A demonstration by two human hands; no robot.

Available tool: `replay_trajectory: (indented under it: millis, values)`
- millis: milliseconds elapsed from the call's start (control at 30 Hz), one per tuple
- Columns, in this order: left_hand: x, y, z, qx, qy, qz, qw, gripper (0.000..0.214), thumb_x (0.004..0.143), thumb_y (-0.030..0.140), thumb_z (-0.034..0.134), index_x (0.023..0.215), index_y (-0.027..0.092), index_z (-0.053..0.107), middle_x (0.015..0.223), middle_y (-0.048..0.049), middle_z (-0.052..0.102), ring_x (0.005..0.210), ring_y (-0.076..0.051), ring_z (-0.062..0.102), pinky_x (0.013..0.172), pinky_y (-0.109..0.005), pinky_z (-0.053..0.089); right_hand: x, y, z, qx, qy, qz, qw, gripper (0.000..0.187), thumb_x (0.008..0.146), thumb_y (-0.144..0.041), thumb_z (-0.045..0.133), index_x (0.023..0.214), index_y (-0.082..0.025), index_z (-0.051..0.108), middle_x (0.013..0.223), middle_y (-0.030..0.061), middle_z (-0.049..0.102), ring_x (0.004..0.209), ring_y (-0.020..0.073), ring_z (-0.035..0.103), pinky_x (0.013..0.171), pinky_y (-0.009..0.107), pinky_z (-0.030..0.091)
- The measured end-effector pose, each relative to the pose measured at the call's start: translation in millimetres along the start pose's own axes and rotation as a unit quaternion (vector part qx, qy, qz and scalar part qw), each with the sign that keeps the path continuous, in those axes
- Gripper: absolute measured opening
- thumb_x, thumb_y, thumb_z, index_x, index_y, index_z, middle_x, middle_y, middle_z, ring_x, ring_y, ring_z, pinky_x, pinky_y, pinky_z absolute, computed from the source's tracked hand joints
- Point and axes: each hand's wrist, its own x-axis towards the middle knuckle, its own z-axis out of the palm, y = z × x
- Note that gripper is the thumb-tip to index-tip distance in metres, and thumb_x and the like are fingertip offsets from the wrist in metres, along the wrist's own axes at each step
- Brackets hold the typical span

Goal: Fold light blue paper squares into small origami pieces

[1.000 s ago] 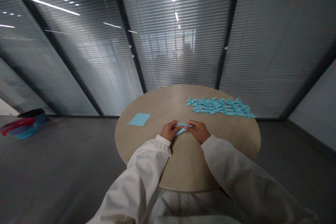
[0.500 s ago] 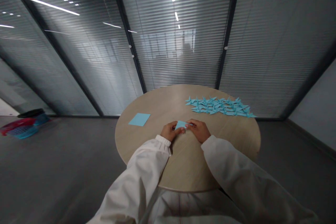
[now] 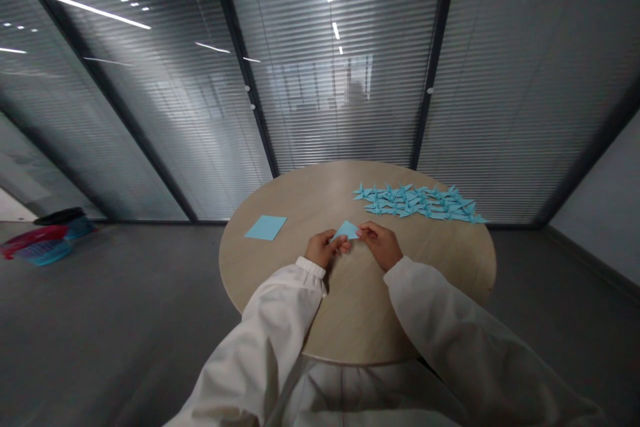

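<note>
Between my hands is a small folded piece of light blue paper [image 3: 347,230], showing as a triangle with its point away from me. My left hand [image 3: 324,249] pinches its left corner between thumb and fingers. On the other side, my right hand [image 3: 381,243] grips the right corner with its fingertips. Both hands are just above the middle of the round wooden table [image 3: 357,320]. Fingers hide the paper's lower corners, and its fold layers are too small to make out.
Flat blue paper [image 3: 266,227] lies at the table's left. Several folded blue paper cranes [image 3: 415,202] stand in close rows at the back right. Blue and red baskets [image 3: 43,247] sit on the floor at far left. Glass panels with blinds [image 3: 345,127] rise behind the table.
The folded paper has turned and tilted up, now showing a clearer triangle. My fingers have shifted their hold to its side corners; the left thumb has moved off its front edge.
</note>
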Motion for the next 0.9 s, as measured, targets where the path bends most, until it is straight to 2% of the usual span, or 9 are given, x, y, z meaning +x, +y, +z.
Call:
replay_trajectory:
  millis: [100,267,433,700,800,900]
  values:
    - [0.1,2.3,-1.4,-0.018,0.021,0.003,1.0,0.038,0.069,0.05,0.059,0.073,0.012,0.061,0.071,-0.0071,0.068,0.06,-0.015,0.062,0.048,-0.022,0.043,0.7,1.3,0.2,0.018,0.018,0.014,1.0,0.02,0.077,-0.036,0.053,0.08,-0.019,0.063,0.071,0.0021,0.066,0.065,0.0156,0.06,0.063,0.025,0.045]
    - [0.4,3.4,-3.6,-0.023,0.03,0.006,0.999,0.039,0.068,0.051,0.059,0.071,0.013,0.061,0.067,-0.006,0.068,0.059,-0.015,0.062,0.046,-0.021,0.042,1.1,2.8,1.2,0.035,0.013,0.017,0.999,0.02,0.077,-0.037,0.053,0.081,-0.02,0.063,0.071,0.0017,0.066,0.066,0.0161,0.061,0.063,0.026,0.046]
    - [0.3,4.7,-3.8,-0.053,0.04,0.003,0.998,0.04,0.067,0.052,0.06,0.075,0.013,0.06,0.075,-0.0084,0.069,0.068,-0.019,0.065,0.046,-0.023,0.044,2.2,1.7,-0.3,0.045,0.041,0.028,0.998,0.021,0.077,-0.038,0.051,0.081,-0.02,0.062,0.072,0.0025,0.066,0.067,0.017,0.062,0.064,0.027,0.047]
    - [3.1,-3.1,-7.2,-0.009,0.055,0.015,0.998,0.04,0.074,0.051,0.052,0.083,0.012,0.061,0.08,-0.0091,0.068,0.073,-0.02,0.064,0.046,-0.023,0.045,1.9,3.7,-1.0,0.032,0.031,0.05,0.998,0.021,0.08,-0.037,0.049,0.084,-0.021,0.062,0.074,0.0019,0.067,0.07,0.017,0.064,0.065,0.027,0.047]
    - [3.5,-4.0,-9.0,0.06,0.103,0.054,0.991,0.036,0.075,0.043,0.055,0.097,0.016,0.062,0.094,-0.0089,0.066,0.086,-0.02,0.062,0.054,-0.024,0.049,2.1,3.7,-1.1,0.018,0.037,0.033,0.999,0.02,0.08,-0.036,0.048,0.084,-0.021,0.062,0.076,0.0018,0.067,0.07,0.0163,0.063,0.066,0.027,0.047]
    - [2.4,-2.5,-10.1,0.149,0.171,0.121,0.966,0.034,0.073,0.035,0.062,0.103,0.02,0.061,0.106,-0.0086,0.061,0.098,-0.021,0.056,0.065,-0.026,0.05,2.6,3.4,-1.2,-0.011,0.053,0.015,0.998,0.02,0.08,-0.035,0.048,0.083,-0.021,0.062,0.079,0.0023,0.066,0.07,0.0156,0.061,0.066,0.027,0.047]
